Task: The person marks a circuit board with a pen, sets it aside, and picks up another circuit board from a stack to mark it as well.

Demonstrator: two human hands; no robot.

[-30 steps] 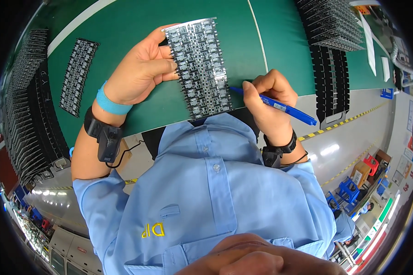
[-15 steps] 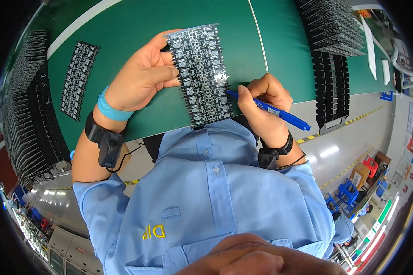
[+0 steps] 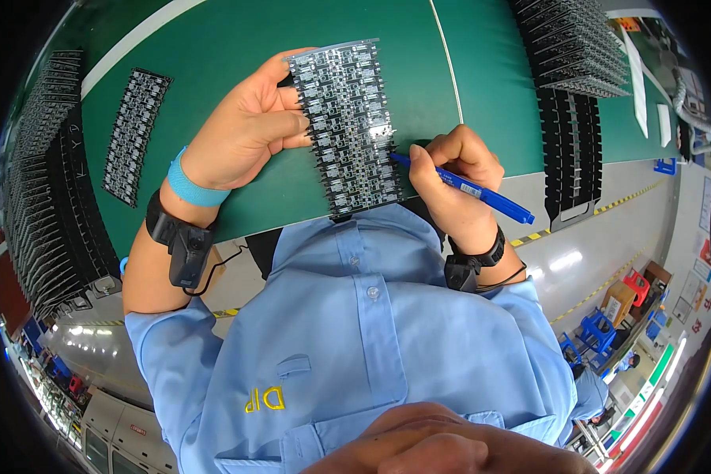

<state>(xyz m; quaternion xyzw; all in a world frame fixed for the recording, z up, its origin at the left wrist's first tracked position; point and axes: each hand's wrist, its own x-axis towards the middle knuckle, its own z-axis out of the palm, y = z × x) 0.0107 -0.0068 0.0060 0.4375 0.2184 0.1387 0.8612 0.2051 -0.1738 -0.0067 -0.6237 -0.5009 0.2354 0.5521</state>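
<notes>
My left hand (image 3: 261, 122) grips a black circuit board panel (image 3: 347, 126) by its left edge, thumb on the near face and fingers behind. The panel is long, densely patterned with small parts and tilted toward me above the table. My right hand (image 3: 460, 178) is closed around a blue marker pen (image 3: 490, 201). The pen's tip end sits at the panel's right edge; whether it touches cannot be made out. A second circuit board panel (image 3: 137, 136) lies flat on the table left of my left hand.
The green table (image 3: 237, 31) has a pale line across it. Black racks packed with upright boards stand at the left (image 3: 51, 189) and right (image 3: 573, 55). White strips (image 3: 634, 87) lie at the far right. Blue stools (image 3: 599, 332) stand on the floor beyond.
Almost nothing differs. The held panel and both hands have shifted very slightly, with the pen still at the panel's right edge.
</notes>
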